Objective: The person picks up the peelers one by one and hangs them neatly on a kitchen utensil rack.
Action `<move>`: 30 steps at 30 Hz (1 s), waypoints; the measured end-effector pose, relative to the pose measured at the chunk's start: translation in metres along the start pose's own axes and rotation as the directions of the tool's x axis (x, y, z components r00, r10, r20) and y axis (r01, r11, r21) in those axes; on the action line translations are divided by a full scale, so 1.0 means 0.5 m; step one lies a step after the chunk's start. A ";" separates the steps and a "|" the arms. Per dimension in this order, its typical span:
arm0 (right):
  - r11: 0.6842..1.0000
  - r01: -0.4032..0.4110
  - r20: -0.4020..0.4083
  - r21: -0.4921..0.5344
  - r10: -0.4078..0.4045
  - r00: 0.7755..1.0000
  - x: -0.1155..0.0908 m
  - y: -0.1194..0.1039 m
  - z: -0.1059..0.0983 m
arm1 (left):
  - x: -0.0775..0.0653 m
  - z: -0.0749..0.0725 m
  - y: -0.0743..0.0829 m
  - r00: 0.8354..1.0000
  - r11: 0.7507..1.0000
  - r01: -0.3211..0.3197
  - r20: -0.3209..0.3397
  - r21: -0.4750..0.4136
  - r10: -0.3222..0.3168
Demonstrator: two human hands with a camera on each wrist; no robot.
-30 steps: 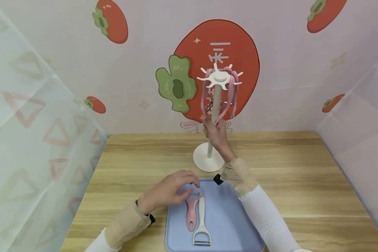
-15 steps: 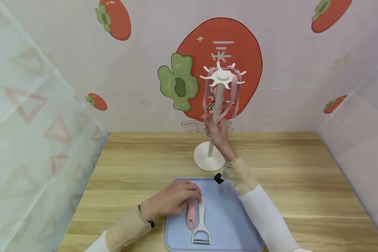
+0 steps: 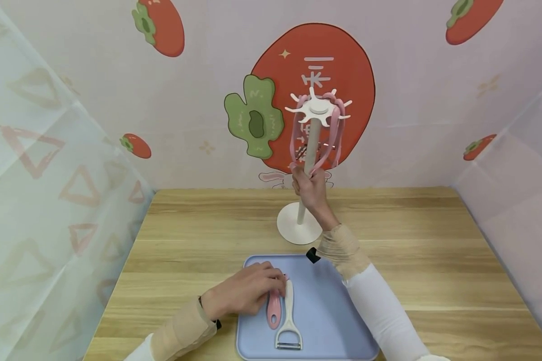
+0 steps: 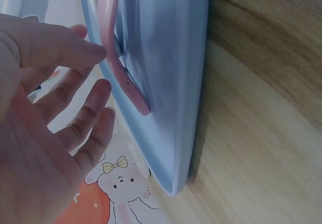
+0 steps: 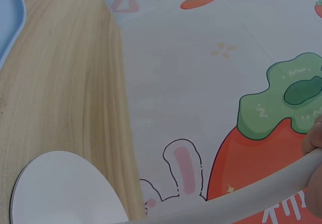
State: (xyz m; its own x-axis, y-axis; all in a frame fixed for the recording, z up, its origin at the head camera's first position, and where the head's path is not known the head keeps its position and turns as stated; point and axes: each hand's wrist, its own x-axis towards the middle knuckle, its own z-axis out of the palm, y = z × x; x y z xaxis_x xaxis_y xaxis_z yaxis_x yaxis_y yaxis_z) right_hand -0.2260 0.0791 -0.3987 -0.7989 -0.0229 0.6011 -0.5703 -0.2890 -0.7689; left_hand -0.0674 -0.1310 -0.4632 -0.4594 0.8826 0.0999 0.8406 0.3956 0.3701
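Observation:
A pink peeler (image 3: pixel 274 311) and a white Y-shaped peeler (image 3: pixel 289 313) lie side by side on the blue tray (image 3: pixel 334 321). My left hand (image 3: pixel 250 288) is over the blade end of the pink peeler, fingers loosely bent. In the left wrist view its thumb (image 4: pixel 83 53) meets the edge of the pink peeler, while the other fingers are spread and not wrapped round it. Behind the tray, my right hand (image 3: pixel 311 190) grips the pole (image 3: pixel 313 143) of a white stand with a hooked top (image 3: pixel 318 108). Pink loop-like pieces (image 3: pixel 333 133) hang from the hooks.
The stand's round white base (image 3: pixel 298 225) rests on the wooden table (image 3: pixel 411 240), just behind the tray. A persimmon-printed wall (image 3: pixel 411 100) closes off the back. Fabric sides (image 3: pixel 49 150) border the table left and right.
My left hand has come down from above the tray onto the pink peeler's upper part, then shifted slightly. The right hand keeps its hold on the pole, and both peelers lie where they were.

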 end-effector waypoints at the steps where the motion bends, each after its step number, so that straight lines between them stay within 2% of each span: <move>1: 1.000 -0.006 -0.001 -0.002 0.006 1.000 0.000 0.000 0.000 | 0.000 0.001 0.000 1.000 1.000 -0.001 0.005 0.003 0.001; 7: 0.999 -0.035 -0.008 0.001 0.035 0.999 -0.002 0.001 0.000 | -0.003 0.009 -0.003 1.000 1.000 -0.002 0.016 0.017 0.002; 19: 1.000 -0.020 -0.021 -0.021 0.020 1.000 0.001 -0.001 -0.001 | 0.005 0.026 -0.004 0.999 0.998 -0.029 0.021 0.064 0.028; 30: 0.999 -0.040 -0.020 -0.020 0.040 0.999 0.002 -0.004 0.000 | 0.005 0.027 0.003 0.999 0.989 -0.009 0.054 0.147 0.001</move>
State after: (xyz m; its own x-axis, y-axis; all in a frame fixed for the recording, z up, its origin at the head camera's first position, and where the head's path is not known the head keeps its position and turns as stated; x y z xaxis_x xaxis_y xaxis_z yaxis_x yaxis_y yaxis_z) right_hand -0.2256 0.0797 -0.3968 -0.8245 -0.0157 0.5656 -0.5415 -0.2682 -0.7968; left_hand -0.0632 -0.1249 -0.4747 -0.4426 0.8953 0.0498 0.8775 0.4210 0.2295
